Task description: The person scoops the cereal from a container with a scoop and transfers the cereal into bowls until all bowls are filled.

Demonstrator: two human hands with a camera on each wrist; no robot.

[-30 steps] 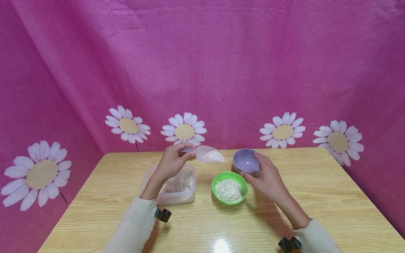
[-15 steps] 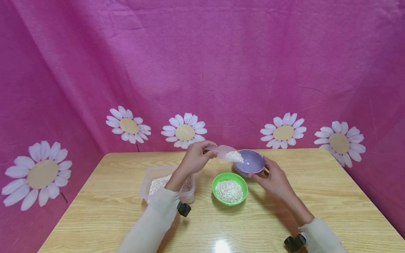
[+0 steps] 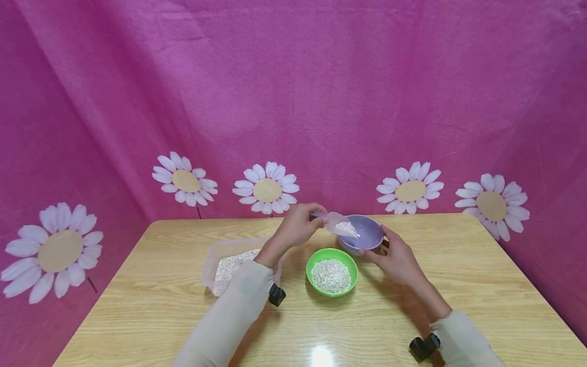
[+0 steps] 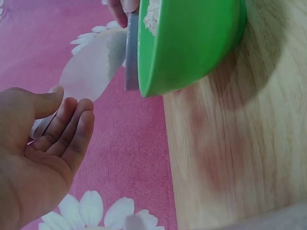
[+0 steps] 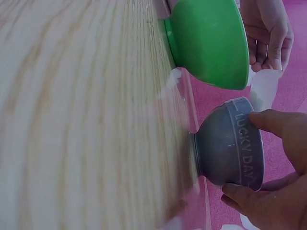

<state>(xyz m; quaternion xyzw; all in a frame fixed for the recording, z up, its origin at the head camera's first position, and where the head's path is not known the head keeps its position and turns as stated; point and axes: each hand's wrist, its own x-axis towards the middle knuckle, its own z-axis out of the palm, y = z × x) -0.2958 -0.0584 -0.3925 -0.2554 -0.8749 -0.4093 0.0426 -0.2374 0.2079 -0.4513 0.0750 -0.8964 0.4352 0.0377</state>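
My left hand holds a translucent pale pink scoop by its handle. White flakes that look like oats lie in the scoop's front end, above the left part of a purple bowl. My right hand grips that bowl by its right side, thumb at the near rim. In the right wrist view the bowl looks grey, carries the raised words LUCKY DAY, and stands upright with its foot on or close to the table. Nearer to me stands a green bowl full of flakes.
To the left, a translucent pinkish container with more flakes sits on the wooden table, partly behind my left forearm. A magenta cloth with daisies hangs behind the table's far edge.
My left hand has carried the loaded scoop rightward, from above the container to over the purple bowl. The purple bowl and my right hand have shifted slightly right.
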